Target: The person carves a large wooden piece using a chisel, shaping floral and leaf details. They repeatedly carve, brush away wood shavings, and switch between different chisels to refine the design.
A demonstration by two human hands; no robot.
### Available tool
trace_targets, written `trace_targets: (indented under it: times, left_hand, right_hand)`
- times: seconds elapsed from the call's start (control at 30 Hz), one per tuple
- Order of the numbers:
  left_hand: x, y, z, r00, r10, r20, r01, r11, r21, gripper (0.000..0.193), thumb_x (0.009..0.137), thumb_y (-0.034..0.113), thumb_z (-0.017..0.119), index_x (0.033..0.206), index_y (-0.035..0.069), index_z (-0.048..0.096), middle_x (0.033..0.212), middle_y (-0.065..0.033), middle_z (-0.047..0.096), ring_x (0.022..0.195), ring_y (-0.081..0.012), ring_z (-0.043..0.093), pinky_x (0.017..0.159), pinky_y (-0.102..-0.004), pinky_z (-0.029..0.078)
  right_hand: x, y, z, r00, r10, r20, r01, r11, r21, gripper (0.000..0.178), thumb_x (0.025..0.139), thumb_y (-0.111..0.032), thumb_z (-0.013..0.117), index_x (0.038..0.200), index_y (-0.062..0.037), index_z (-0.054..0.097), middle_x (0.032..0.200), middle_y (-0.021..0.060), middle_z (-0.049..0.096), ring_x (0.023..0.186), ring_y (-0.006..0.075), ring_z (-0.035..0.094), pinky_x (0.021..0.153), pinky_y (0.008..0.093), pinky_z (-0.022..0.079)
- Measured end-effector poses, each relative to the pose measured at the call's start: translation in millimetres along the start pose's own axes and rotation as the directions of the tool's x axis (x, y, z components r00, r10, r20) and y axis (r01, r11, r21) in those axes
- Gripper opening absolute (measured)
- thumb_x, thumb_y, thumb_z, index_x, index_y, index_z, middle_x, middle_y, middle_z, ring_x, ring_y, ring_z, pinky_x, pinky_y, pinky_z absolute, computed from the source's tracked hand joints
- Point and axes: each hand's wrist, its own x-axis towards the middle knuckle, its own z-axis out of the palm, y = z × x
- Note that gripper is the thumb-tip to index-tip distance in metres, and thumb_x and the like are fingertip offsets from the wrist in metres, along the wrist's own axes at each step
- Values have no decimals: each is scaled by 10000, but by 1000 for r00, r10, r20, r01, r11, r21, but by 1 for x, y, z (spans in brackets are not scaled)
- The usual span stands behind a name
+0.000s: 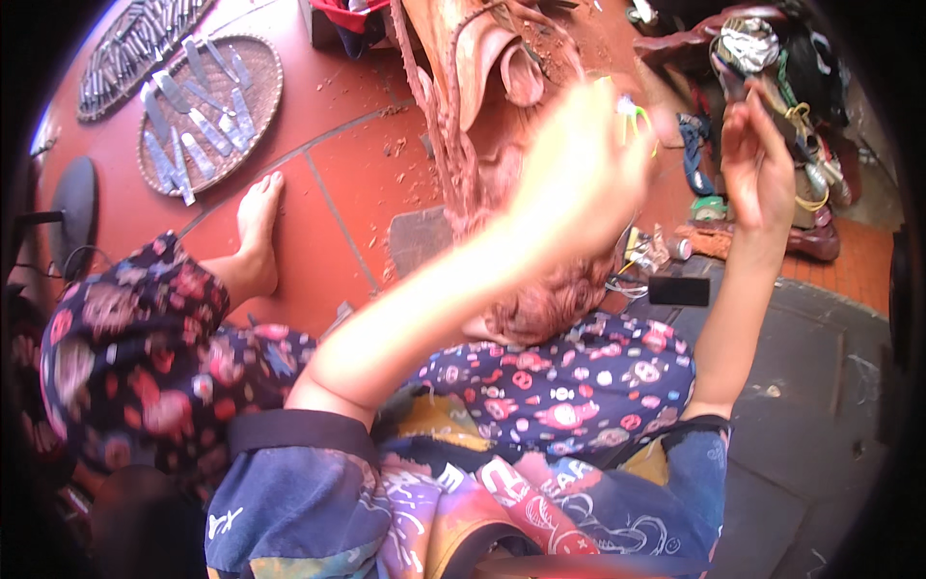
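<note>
My left hand [593,145] is raised over a reddish carved wood piece [550,304]; motion smears its fingers. A thin yellow-green loop [637,125] shows at its fingertips, and whether the hand grips it I cannot tell. To the right, my right hand [757,169] is lifted with its fingers stretched out and the palm partly showing, holding nothing I can see. The carving has twisting, root-like forms. It stretches from beside my lap toward the far side, partly hidden behind my left forearm.
At the far left, a round woven tray [275,106] holds several flat metal blades, beside another tray of dark tools [135,58]. Wood shavings litter the red tile floor [328,207]. A black phone-like slab [679,290] lies near my right forearm, with cluttered cloths and cords [810,125] beyond.
</note>
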Motion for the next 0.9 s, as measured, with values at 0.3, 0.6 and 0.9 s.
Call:
trace_targets:
  times: [0.3,0.6,0.9]
  left_hand:
    - [-7,-26,-2,917,396,-46,-398,901,-176,597,878,255,724,1362,1,482,1443,-348,431,1338,-516,439,1113,-578,361]
    - [8,-59,-24,944,326,56,-301,917,-262,616,873,269,724,1375,9,477,1460,-341,414,1354,-513,418,1117,-590,343]
    - [13,-65,-22,968,249,19,-230,920,-318,636,869,283,724,1388,17,471,1477,-334,398,1369,-510,397,1121,-602,325]
  right_hand:
    - [76,47,86,956,158,-248,-254,869,-424,247,923,-7,676,1167,-16,648,945,116,729,809,145,717,710,248,588]
    - [103,128,92,942,334,29,-161,527,-835,77,787,29,747,863,19,746,816,76,730,1004,230,706,1199,532,342]
    - [102,138,116,929,369,-1,-83,208,-975,99,807,-65,744,886,-6,745,943,126,742,1136,344,654,1091,501,435]
